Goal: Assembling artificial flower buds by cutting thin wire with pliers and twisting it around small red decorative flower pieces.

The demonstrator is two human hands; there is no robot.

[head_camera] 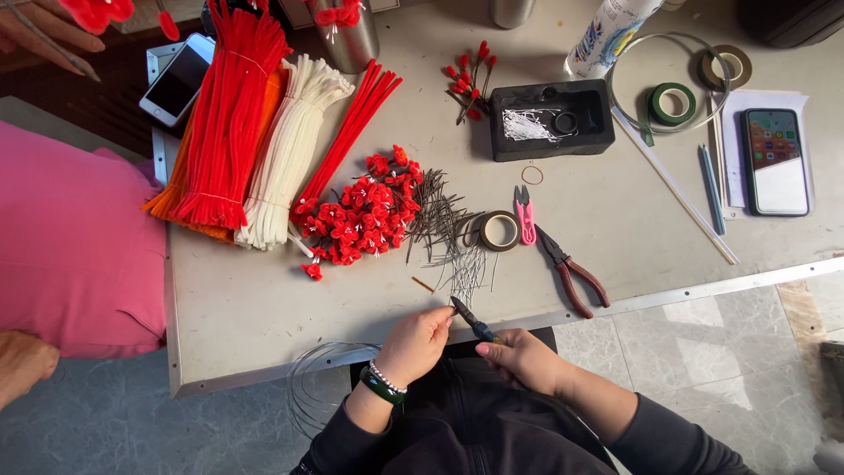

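- Right hand (pixel 526 359) is closed around the dark handles of small pliers (pixel 469 318), tip pointing up towards the pile of cut wires (pixel 457 255).
- Left hand (pixel 420 341) has its fingers pinched together right at the pliers' tip; whatever it pinches is too thin to make out.
- Both hands sit at the near edge of the grey surface (pixel 615 220), just below the cut wires.
- Left of the wires lies a heap of red flowers (pixel 360 215); beyond that, bundles of red, white and orange pipe cleaners (pixel 255 132).
- Right of the wires: a tape roll (pixel 499 230), pink snips (pixel 525 214) and red-handled pliers (pixel 571 273).
- A loose wire coil (pixel 321 387) hangs off the surface edge, beside the left wrist.
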